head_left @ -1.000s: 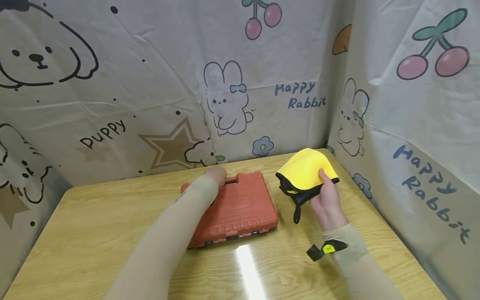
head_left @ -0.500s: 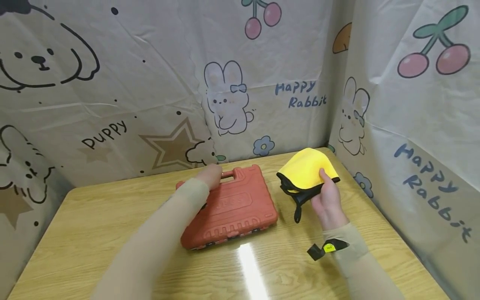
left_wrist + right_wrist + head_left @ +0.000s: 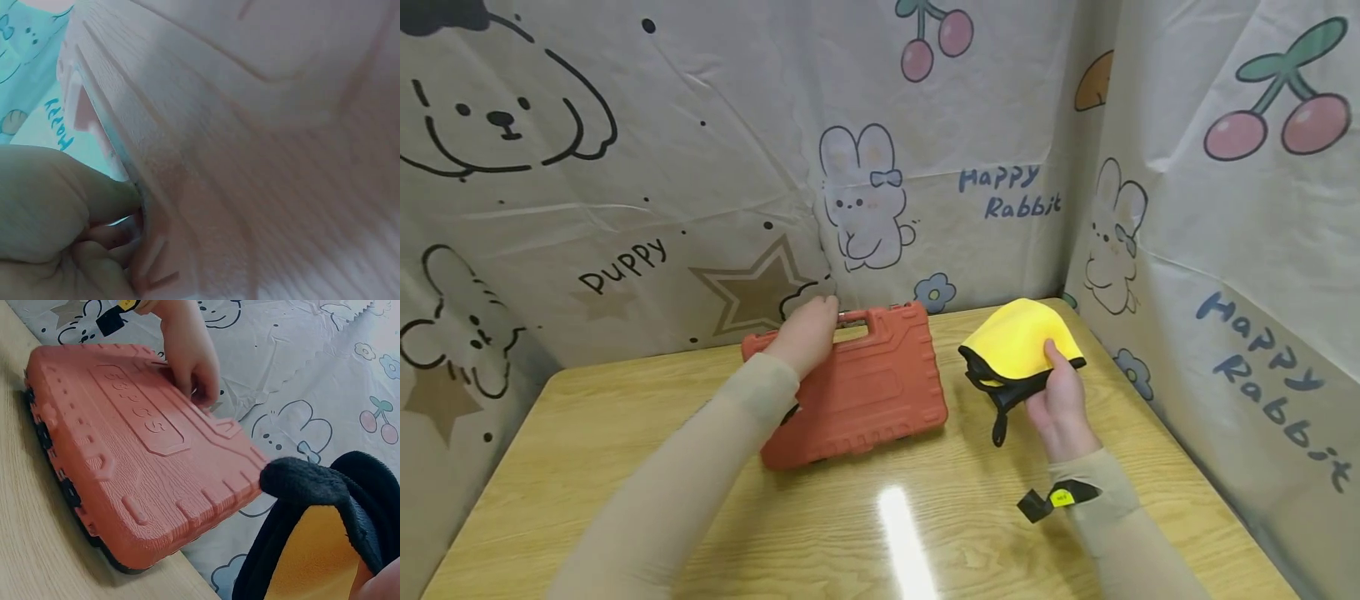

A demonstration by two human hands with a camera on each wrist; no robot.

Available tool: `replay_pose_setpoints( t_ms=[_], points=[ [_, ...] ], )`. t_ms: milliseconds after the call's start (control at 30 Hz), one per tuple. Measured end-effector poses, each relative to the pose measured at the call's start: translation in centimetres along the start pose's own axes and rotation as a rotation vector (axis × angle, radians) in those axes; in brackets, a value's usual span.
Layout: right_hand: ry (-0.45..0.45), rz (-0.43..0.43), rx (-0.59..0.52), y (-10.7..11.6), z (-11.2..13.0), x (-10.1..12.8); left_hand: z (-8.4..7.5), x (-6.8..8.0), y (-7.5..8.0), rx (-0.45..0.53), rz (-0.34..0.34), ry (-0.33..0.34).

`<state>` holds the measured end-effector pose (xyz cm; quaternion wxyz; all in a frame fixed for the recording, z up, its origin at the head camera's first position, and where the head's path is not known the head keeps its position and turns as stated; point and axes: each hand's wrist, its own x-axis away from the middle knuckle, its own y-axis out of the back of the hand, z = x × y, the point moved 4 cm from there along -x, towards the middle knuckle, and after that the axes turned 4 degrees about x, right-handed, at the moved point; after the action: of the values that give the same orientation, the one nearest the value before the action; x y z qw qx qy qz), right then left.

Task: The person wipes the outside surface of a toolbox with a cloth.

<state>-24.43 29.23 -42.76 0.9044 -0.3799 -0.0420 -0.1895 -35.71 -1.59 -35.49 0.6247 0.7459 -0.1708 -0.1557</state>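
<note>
My left hand (image 3: pixel 808 337) grips the far edge of a red hard-plastic tool case (image 3: pixel 872 383) beside its handle opening. In the left wrist view the thumb and fingers (image 3: pixel 106 197) curl around that edge. The case is tilted, its far side raised from the table; raised lettering and dark latches show in the right wrist view. To the right, my right hand (image 3: pixel 1060 404) holds a folded yellow cloth (image 3: pixel 1018 337) with black trim and a hanging black loop. Its thumb lies on the yellow face, while the other fingers are mostly hidden beneath.
The wooden table (image 3: pixel 805 525) carries a bright strip of reflected light near its front. Printed sheets (image 3: pixel 730 125) hang behind and at both sides. A black strap (image 3: pixel 1067 496) circles the right wrist.
My left hand has moved left and up, lifting the far side of the tool case and tilting it. The right hand and cloth stay nearly still; the head view has shifted slightly.
</note>
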Motion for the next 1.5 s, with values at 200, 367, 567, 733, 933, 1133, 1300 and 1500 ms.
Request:
replay_pose_setpoints(
  t_ms=[200,367,567,733,933,1133,1300,1500],
  points=[
    [0.008,-0.002,-0.009,0.0,0.1,0.0,-0.4,0.2,1.2,0.006,-0.110,-0.036],
    [0.005,-0.011,-0.009,0.0,0.1,0.0,-0.6,0.6,1.4,0.012,-0.163,-0.050],
    [0.001,-0.011,-0.009,-0.1,-0.1,-0.2,-0.5,1.0,1.3,-0.009,-0.240,-0.059],
    [0.001,-0.025,-0.020,-0.3,-0.1,-0.2,-0.7,1.6,1.2,-0.084,-0.279,-0.056],
    [0.009,-0.053,-0.028,0.0,-0.2,0.0,-1.8,2.6,1.1,-0.189,-0.281,-0.082],
    [0.013,-0.056,-0.025,0.1,-0.2,0.2,-2.5,3.7,1.3,-0.198,-0.229,-0.091],
    [0.000,-0.043,-0.028,0.0,-0.3,0.3,-3.1,4.6,1.4,-0.219,-0.197,-0.123],
    [0.001,-0.030,-0.013,-0.1,-0.2,0.3,-3.6,5.2,1.6,-0.158,-0.164,-0.105]
  ],
)
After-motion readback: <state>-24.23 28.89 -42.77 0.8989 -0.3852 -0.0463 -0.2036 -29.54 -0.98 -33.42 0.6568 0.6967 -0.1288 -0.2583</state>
